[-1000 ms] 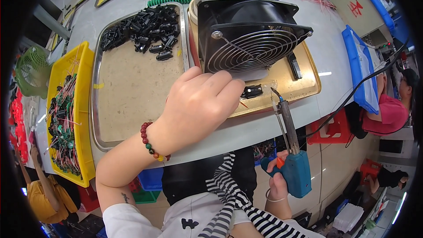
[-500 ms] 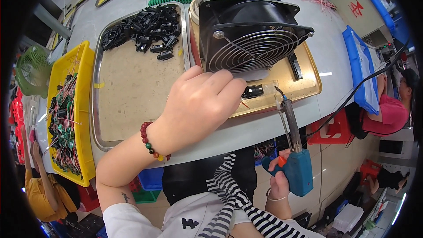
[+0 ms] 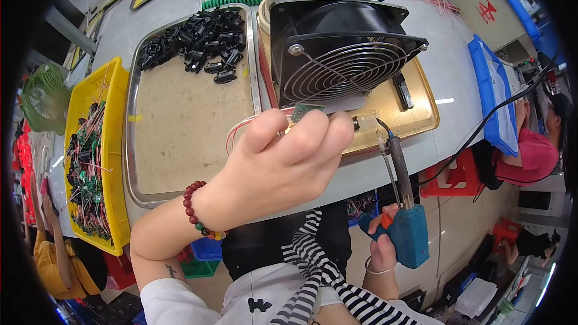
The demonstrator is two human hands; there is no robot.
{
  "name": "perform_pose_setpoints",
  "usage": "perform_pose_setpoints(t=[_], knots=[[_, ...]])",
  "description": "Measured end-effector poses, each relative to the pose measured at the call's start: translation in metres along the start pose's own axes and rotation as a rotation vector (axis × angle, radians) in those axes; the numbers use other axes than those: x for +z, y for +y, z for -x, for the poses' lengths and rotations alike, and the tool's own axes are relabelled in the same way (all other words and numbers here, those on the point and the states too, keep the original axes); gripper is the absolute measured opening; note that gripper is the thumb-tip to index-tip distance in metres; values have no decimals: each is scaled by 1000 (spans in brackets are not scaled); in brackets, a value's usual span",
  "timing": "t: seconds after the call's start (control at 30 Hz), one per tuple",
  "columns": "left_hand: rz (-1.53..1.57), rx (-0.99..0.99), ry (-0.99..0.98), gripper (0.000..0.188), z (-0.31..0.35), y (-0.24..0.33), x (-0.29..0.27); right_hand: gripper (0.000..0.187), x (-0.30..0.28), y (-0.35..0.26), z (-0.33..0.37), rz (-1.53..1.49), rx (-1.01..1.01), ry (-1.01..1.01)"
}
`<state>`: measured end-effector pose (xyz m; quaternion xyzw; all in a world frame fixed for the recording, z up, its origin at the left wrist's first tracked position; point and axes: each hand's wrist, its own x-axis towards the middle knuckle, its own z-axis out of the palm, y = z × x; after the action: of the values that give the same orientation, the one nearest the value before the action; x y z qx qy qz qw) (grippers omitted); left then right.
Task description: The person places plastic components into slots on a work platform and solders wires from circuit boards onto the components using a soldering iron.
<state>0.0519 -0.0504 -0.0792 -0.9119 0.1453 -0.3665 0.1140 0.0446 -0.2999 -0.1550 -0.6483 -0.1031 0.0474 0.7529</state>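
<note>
My left hand (image 3: pixel 280 159) is closed over the near edge of the gold tray (image 3: pixel 421 99), in front of the fan. A small green circuit board (image 3: pixel 304 111) sticks up from its fingers, with thin red and white wires (image 3: pixel 235 129) looping out beside it. Behind the knuckles a small black part (image 3: pixel 356 123) in a clear holder (image 3: pixel 368 118) is mostly hidden. My right hand (image 3: pixel 383 247) grips a blue soldering gun (image 3: pixel 412 238) with an orange trigger. Its tip points up, close to the clear holder.
A black fan (image 3: pixel 343 54) with a wire guard stands on the gold tray. To the left lie a metal tray (image 3: pixel 192 126) with black housings (image 3: pixel 205 39) and a yellow bin (image 3: pixel 114 144) of wired boards. A blue tray (image 3: pixel 490 96) and a seated person (image 3: pixel 533 150) are at right.
My left hand has turned and opened slightly, bringing the green circuit board and its wires into sight above the fingers. It now covers most of the black part. The soldering gun has barely moved.
</note>
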Motion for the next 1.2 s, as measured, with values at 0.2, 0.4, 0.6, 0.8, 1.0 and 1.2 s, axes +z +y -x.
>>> perform_pose_setpoints(t=[0.2, 0.4, 0.6, 0.8, 1.0, 1.2], knots=[[184, -105, -161, 17, -5, -12, -6, 40, -3, -1, -3, 1, -41, -37], [185, -141, -38, 13, 0, -12, 7, 17, 1, -8, -15, 298, -254, -80], [189, -137, -50, 12, 2, -12, 12, 19, 2, -10, -18, 401, -277, -121], [182, -129, -50, 12, 2, -11, 13, 20, 3, -11, -18, 422, -269, -121], [164, -126, -70, 11, 1, -10, 12, 25, 0, -14, -20, 522, -306, -195], [169, -123, -73, 14, 1, -9, 13, 26, -1, -14, -18, 500, -278, -185]])
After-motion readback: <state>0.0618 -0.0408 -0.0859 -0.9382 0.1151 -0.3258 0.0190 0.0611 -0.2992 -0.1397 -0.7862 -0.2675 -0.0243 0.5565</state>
